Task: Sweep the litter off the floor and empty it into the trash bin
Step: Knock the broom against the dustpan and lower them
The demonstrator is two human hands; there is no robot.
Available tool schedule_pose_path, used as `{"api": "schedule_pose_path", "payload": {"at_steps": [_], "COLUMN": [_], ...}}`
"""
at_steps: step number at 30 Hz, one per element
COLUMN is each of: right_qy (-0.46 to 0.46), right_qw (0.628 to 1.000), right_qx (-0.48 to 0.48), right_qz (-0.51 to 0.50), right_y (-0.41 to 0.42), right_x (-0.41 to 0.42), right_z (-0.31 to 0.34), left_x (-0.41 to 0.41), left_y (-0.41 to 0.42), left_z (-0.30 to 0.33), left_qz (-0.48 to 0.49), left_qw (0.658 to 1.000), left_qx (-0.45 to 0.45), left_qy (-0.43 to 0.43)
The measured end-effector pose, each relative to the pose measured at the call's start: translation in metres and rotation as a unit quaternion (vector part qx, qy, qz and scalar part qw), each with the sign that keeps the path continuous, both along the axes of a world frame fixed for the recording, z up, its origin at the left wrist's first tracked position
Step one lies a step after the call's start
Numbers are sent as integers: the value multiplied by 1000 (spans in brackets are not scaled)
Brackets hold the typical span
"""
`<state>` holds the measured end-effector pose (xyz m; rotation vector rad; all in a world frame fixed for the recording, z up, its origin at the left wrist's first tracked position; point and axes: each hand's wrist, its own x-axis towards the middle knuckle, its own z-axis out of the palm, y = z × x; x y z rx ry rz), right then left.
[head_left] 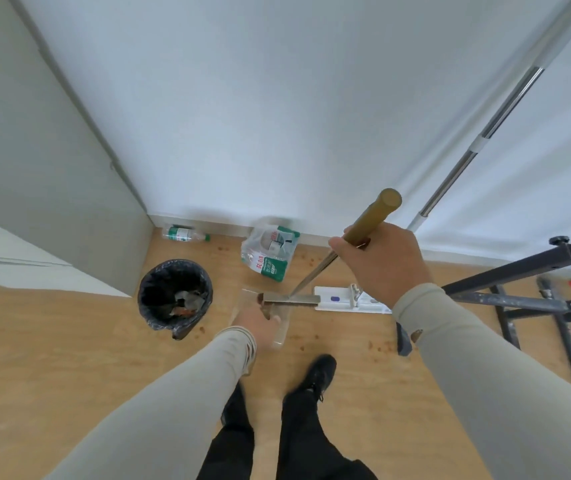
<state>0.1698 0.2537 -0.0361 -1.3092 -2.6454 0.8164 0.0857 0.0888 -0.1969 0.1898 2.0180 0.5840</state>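
My right hand (382,263) grips the olive-brown handle of a broom (370,216); its thin shaft runs down to a flat grey head (292,299) near the floor. My left hand (259,323) holds a clear plastic dustpan (278,327) by its handle, just under the broom head. A round trash bin (175,294) with a black liner stands to the left of the dustpan, with some litter inside. Small brown crumbs (379,344) lie scattered on the wooden floor.
A plastic bottle (183,234) lies by the baseboard. A plastic bag of bottles (270,254) leans near the wall. A white mop head (349,299) with a metal pole (478,143) rests on the floor. A dark metal frame (533,299) stands at right. Grey cabinet (52,202) at left.
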Motion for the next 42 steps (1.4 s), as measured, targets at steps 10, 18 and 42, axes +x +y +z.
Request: {"api": "schedule_pose_path", "payload": {"at_steps": [10,18,42], "right_qy": [-38,-76,-69], "right_qw": [995,975,961], "right_qx": [-62,-47,-211], "right_qz": [66,206,168], "right_y": [21,-10,-28], "right_x": [-61,-83,-44], "right_z": [-39,-44,-50], "left_x": [-9,-16,-17], "left_y": [40,30,1], "left_z": [-24,-46,-27], "left_qz": [20,56,-61], "left_qw": [996,991,994], "left_qx": [13,98,87], "left_qy": [87,75,30]}}
